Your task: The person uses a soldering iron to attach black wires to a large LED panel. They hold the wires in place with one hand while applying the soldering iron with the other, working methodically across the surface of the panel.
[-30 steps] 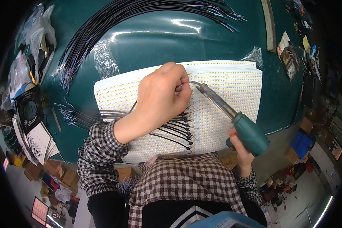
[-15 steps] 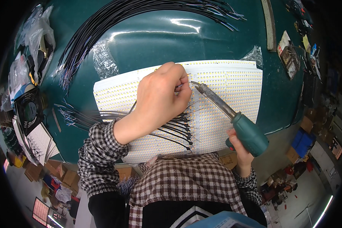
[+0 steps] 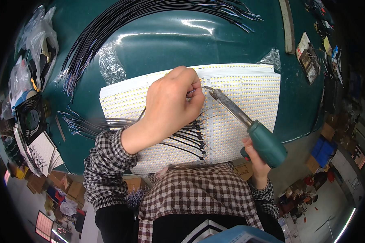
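Observation:
My right hand [image 3: 257, 160] is wrapped round the green handle of a soldering iron [image 3: 267, 143]. The iron's tip points up and left, close to the fingertips of my left hand [image 3: 170, 101]. Those fingers are pinched on a thin black cable [image 3: 142, 114], mostly hidden under the palm. Beneath both hands lies a stack of white LED strip boards [image 3: 247, 109] dotted with yellow LEDs. Several black cables [image 3: 178, 150] rest across the boards below my left hand, their bare wire ends near the middle line. Whether the tip touches the board I cannot tell.
A large bundle of black cables [image 3: 121, 16] curves over the green table [image 3: 162, 44] at the back. At the left are plastic bags [image 3: 42, 32], a black fan [image 3: 30, 117] and white boards [image 3: 44, 152]. A worn box [image 3: 308, 58] lies at the right.
My right hand and the soldering iron have shifted very slightly; the tip stays by my left fingertips. My left hand keeps its place.

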{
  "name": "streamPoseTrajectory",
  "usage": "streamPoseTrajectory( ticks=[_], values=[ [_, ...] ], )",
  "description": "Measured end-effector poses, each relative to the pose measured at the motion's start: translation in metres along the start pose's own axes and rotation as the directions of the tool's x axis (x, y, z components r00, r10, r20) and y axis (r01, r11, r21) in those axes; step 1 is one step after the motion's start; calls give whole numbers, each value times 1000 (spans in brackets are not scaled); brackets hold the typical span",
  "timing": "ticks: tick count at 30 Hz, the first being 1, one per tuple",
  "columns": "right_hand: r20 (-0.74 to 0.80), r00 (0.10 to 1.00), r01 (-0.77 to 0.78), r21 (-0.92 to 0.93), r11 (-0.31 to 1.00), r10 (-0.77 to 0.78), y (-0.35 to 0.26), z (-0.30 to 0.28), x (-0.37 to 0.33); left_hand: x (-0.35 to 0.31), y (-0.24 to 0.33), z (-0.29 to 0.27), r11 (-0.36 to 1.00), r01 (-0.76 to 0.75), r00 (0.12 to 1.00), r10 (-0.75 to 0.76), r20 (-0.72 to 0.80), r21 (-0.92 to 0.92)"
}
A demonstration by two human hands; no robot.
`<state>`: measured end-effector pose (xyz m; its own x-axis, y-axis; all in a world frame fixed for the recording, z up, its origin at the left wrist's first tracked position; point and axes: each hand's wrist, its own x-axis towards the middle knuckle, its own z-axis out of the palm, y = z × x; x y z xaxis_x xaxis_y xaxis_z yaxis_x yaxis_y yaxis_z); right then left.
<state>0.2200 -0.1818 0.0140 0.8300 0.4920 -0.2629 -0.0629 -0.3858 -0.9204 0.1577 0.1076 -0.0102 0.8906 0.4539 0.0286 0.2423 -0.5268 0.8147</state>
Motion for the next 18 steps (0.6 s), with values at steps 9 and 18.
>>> streamPoseTrajectory(
  ticks=[9,18],
  values=[
    [9,999,39,-78,996,-38,6,-2,-2,0,-2,0,1000,-9,1000,9,0,4],
    [-2,1000,7,-31,999,-7,1,-5,-2,1,-3,1,1000,-21,1000,21,-10,1]
  ],
)
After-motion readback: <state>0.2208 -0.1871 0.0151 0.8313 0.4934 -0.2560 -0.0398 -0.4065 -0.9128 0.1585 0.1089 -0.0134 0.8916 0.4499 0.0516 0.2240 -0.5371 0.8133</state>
